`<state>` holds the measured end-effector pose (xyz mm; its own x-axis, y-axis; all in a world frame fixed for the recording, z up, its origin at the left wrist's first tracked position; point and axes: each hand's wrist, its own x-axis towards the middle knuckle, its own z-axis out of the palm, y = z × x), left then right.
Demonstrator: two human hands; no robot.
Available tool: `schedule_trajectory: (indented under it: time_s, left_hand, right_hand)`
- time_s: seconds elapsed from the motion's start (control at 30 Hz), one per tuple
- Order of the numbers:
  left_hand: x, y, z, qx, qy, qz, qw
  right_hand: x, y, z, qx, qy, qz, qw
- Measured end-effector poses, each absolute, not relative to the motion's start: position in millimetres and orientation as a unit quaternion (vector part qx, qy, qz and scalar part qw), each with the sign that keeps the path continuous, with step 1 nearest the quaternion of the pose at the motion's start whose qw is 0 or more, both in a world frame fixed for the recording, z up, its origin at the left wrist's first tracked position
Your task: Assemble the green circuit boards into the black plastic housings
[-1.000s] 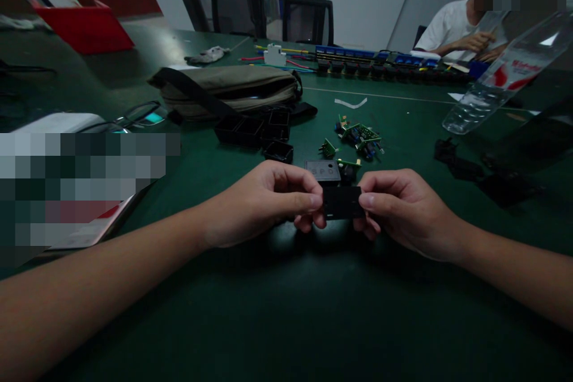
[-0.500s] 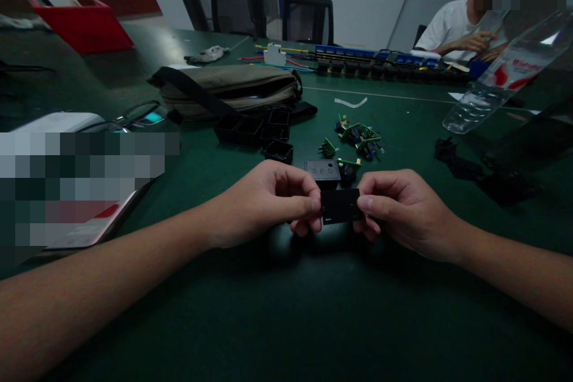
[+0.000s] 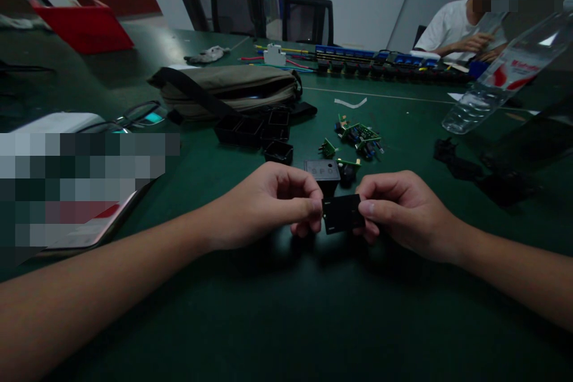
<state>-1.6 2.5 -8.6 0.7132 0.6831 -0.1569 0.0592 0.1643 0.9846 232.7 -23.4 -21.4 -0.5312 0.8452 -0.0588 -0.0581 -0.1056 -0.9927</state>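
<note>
A flat black rectangular plastic plate (image 3: 342,213) with small slots is held up between my two hands, above the green table. My left hand (image 3: 280,203) pinches its left edge between thumb and fingers. At the opposite edge, my right hand (image 3: 403,212) grips it with the thumb on the near face. Just behind the plate stands a black box (image 3: 322,173) marked with raised letters that look like "SPD". Beside that box lies a small green circuit board with a dark round part (image 3: 348,173). More green circuit boards (image 3: 364,138) are heaped farther back.
Several open black plastic cases (image 3: 278,151) stand left of the boards, before a grey-brown bag (image 3: 233,86). A tilted water bottle (image 3: 501,80) is at right. Glasses (image 3: 141,114) and a phone-like object (image 3: 98,230) lie left. A person in a white shirt (image 3: 450,24) sits across the table.
The black plate has dipped slightly and tilted, its right side now higher than its left. Both hands keep nearly the same place, still at its edges.
</note>
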Motion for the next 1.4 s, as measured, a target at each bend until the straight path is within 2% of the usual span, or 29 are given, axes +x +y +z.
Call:
schedule_trajectory:
  time_s: [0.6,1.4]
  left_hand:
    - [-1.9,1.3,-6.5,0.602,0.330,0.216,0.694]
    - [-2.3,1.4,-6.8,0.599,0.328,0.208,0.700]
  right_hand:
    - [232.8,-24.3,-20.6,-0.323,-0.548,0.688,0.350]
    - [233.7,-23.6,-22.8,-0.348,-0.569,0.664,0.338]
